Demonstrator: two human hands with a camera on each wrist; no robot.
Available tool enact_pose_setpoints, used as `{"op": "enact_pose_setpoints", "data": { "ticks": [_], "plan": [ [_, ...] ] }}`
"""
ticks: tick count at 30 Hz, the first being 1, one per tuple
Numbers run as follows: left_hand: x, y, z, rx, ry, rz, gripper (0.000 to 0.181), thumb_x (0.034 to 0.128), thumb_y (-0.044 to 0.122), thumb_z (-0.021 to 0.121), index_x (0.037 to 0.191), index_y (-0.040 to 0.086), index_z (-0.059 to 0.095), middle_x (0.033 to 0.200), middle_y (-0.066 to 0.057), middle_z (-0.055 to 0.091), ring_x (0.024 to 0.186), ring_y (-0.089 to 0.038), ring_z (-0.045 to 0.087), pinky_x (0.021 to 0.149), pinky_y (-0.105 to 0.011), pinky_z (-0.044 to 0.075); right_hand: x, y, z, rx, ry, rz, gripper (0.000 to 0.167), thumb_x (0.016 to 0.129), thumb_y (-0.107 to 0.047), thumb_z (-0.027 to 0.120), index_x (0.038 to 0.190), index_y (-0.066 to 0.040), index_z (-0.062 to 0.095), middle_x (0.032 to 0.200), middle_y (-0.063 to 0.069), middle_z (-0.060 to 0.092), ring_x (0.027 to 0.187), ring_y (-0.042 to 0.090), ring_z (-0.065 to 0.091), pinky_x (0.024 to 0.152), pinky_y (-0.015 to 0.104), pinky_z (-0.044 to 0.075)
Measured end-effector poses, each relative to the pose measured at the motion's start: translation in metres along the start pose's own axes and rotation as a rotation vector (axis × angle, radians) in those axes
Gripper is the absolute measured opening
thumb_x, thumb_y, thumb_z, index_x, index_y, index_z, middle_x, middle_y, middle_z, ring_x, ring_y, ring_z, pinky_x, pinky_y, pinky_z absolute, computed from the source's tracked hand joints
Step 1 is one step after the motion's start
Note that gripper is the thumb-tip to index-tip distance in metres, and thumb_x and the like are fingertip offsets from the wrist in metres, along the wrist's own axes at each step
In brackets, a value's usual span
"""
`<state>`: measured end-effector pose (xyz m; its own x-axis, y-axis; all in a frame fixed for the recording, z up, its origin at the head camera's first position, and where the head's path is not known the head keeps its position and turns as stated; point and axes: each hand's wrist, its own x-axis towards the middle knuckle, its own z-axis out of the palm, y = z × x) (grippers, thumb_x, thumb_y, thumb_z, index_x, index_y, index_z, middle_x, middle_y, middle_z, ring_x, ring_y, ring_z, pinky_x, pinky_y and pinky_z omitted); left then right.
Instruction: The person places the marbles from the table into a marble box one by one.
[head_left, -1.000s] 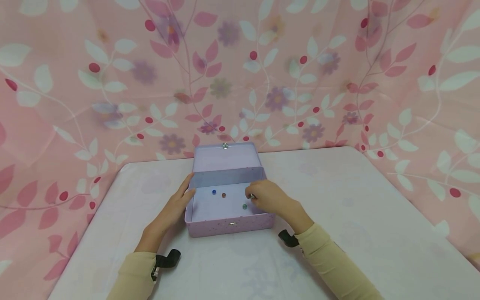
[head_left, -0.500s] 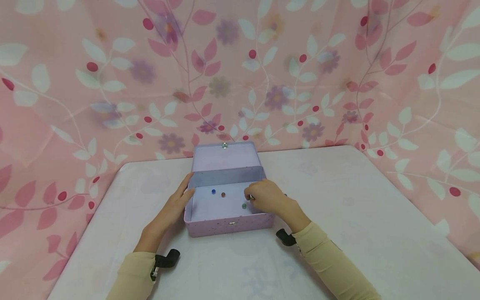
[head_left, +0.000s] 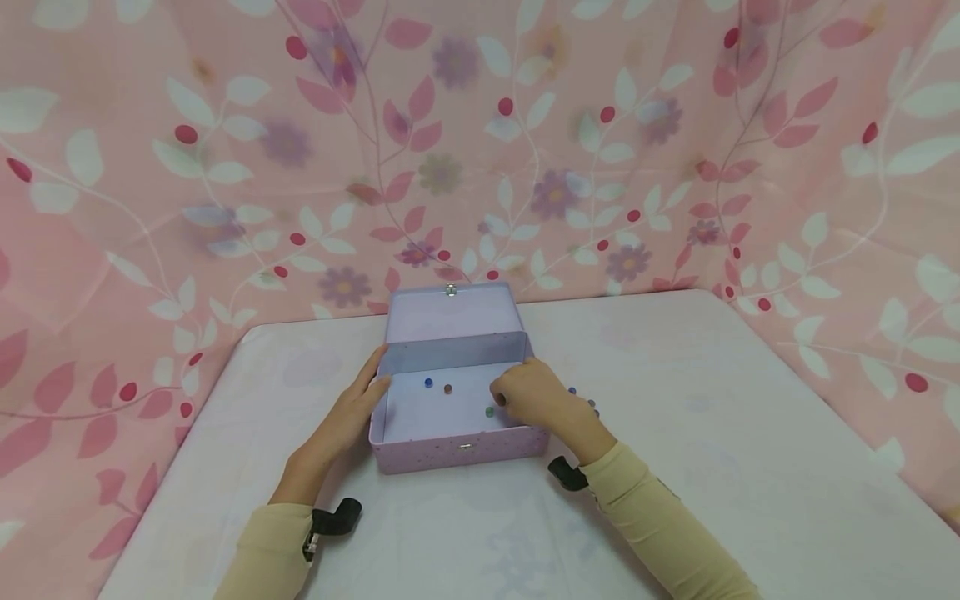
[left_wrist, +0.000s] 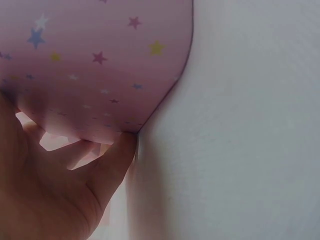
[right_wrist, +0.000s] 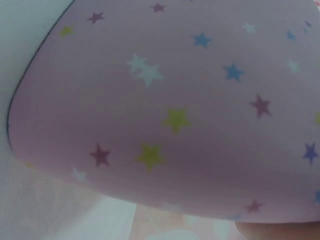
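Box [head_left: 420,457] stands on the desk [head_left: 675,450], its lid [head_left: 453,315] tipped back at the far side. At the box's left wall is the left hand [head_left: 352,417], its grip holding that wall, thumb over the rim and fingers against the outside. Across the box's right wall reaches the right hand [head_left: 534,390]; its grip is curled, and I cannot tell whether it has hold of anything. Inside the box lie a blue bead [head_left: 429,383], a brown bead [head_left: 447,389] and, nearer the front, a green bead [head_left: 489,412]. Right of the box, bluish beads [head_left: 572,390] lie near the right wrist.
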<state>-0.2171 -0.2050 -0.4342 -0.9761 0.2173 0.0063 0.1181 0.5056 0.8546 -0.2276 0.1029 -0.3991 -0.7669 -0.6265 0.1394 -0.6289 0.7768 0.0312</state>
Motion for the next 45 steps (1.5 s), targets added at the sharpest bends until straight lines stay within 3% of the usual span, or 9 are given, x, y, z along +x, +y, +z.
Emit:
{"op": "enact_pose_setpoints", "data": {
  "ticks": [10, 18, 25, 31, 45],
  "plan": [
    [0.0, 0.001, 0.0, -0.003, 0.001, -0.007, 0.063, 0.1031, 0.059, 0.03, 0.158, 0.043, 0.005, 0.168, 0.009, 0.006, 0.157, -0.027, 0.006, 0.121, -0.066, 0.009, 0.0, 0.0, -0.002, 0.021, 0.02, -0.011, 0.018, 0.081, -0.004, 0.072, 0.071, -0.019, 0.07, 0.07, -0.009, 0.07, 0.06, 0.007, 0.052, 0.062, 0.025, 0.033],
    [0.0, 0.0, 0.001, -0.001, -0.001, -0.013, 0.063, 0.1034, 0.059, 0.03, 0.158, 0.044, 0.004, 0.169, 0.008, 0.005, 0.157, -0.028, 0.005, 0.121, -0.066, 0.009, 0.001, 0.002, -0.002, 0.101, -0.037, 0.018, 0.009, 0.084, -0.008, 0.071, 0.086, -0.016, 0.075, 0.084, -0.007, 0.075, 0.071, 0.009, 0.06, 0.072, 0.03, 0.041],
    [0.0, 0.001, 0.001, 0.005, 0.002, -0.016, 0.063, 0.1029, 0.06, 0.03, 0.158, 0.044, 0.004, 0.169, 0.008, 0.006, 0.157, -0.028, 0.006, 0.121, -0.067, 0.008, -0.001, 0.007, -0.013, 0.297, -0.102, 0.062, 0.012, 0.093, -0.01, 0.063, 0.097, -0.012, 0.074, 0.087, -0.004, 0.071, 0.076, 0.011, 0.058, 0.073, 0.031, 0.052],
    [-0.001, 0.002, 0.0, 0.012, 0.001, -0.021, 0.063, 0.1027, 0.061, 0.029, 0.158, 0.045, 0.004, 0.169, 0.007, 0.005, 0.157, -0.029, 0.005, 0.121, -0.067, 0.008, -0.003, 0.011, -0.02, 0.341, -0.075, 0.051, 0.016, 0.094, -0.007, 0.06, 0.099, -0.01, 0.074, 0.091, -0.001, 0.072, 0.081, 0.012, 0.061, 0.078, 0.032, 0.053],
    [0.0, 0.001, 0.001, -0.01, -0.004, -0.024, 0.061, 0.1023, 0.062, 0.029, 0.156, 0.05, 0.003, 0.169, 0.009, 0.005, 0.157, -0.027, 0.004, 0.121, -0.067, 0.008, -0.014, 0.031, -0.044, 0.368, 0.025, 0.108, 0.018, 0.094, -0.005, 0.059, 0.105, -0.01, 0.073, 0.099, 0.0, 0.071, 0.087, 0.014, 0.06, 0.081, 0.032, 0.055]
  ]
}}
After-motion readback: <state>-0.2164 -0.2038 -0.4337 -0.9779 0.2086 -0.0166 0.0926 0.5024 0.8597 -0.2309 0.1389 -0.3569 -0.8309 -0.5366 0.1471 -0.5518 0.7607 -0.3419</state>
